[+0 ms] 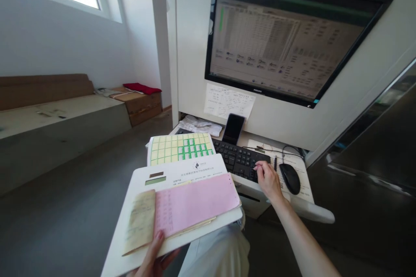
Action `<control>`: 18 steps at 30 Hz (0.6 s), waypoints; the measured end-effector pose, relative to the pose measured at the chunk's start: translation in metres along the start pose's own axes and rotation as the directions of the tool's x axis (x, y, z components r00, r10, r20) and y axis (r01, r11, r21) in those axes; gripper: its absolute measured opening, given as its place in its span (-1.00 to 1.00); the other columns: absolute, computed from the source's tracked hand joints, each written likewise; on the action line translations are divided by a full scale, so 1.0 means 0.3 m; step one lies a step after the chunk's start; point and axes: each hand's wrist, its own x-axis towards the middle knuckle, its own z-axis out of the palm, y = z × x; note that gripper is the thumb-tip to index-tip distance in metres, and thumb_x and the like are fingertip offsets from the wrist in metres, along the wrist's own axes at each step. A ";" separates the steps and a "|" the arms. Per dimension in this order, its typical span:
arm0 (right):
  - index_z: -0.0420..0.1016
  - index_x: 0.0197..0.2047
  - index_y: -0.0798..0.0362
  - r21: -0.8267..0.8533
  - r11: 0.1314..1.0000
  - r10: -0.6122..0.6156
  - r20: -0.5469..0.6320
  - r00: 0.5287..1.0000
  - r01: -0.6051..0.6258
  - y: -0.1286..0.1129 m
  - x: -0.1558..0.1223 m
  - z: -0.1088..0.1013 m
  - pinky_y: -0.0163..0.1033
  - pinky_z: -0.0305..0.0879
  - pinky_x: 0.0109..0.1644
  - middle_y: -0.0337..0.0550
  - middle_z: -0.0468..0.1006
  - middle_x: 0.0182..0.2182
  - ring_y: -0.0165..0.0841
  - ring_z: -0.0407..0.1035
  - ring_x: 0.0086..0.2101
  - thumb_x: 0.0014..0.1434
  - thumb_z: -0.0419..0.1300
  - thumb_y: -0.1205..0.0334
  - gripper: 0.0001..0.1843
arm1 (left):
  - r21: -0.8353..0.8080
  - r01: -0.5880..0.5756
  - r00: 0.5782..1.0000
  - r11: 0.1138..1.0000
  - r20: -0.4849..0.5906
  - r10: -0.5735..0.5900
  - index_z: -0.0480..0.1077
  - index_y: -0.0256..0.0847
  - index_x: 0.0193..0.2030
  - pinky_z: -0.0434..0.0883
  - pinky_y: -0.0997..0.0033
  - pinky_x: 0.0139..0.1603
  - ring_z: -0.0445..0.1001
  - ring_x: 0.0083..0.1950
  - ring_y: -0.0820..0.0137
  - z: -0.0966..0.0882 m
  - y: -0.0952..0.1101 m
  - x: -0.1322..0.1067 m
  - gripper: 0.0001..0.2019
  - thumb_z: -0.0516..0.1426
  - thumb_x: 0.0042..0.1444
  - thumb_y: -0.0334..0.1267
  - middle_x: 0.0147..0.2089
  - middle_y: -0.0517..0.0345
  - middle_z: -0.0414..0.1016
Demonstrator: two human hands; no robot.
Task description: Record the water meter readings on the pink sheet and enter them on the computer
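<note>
My left hand [154,253] grips the near edge of a white clipboard [130,212], thumb on top and fingers beneath. The clipboard carries a printed logo and a small grey display window. On it lie a pink sheet [198,203] and a worn, folded beige paper [141,218]. A label sheet [169,149] with yellow and green squares shows beyond its far edge. My right hand [269,177] rests over the right end of a black keyboard [238,160], fingertips at the number keys. It holds nothing; some fingers are curled out of sight.
A black mouse [290,178] lies on papers right of the keyboard. A phone [233,129] leans behind the keys. Above, a monitor [286,39] shows a table of data. A pen [275,163] lies near the mouse. Cardboard boxes [143,104] stand at the left.
</note>
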 end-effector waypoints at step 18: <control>0.41 -0.03 0.17 -0.420 0.901 0.093 -0.061 0.994 -0.110 0.518 -0.107 -0.086 0.04 0.22 -0.04 0.14 0.48 -0.19 -0.02 0.35 -0.16 0.14 -0.11 0.01 -0.48 | -0.040 0.001 0.998 0.999 -0.065 -0.003 0.25 -0.39 0.10 0.56 0.37 -0.41 0.52 -0.25 0.30 0.011 -0.017 -0.019 -0.64 0.11 0.14 -0.51 0.02 -0.18 0.41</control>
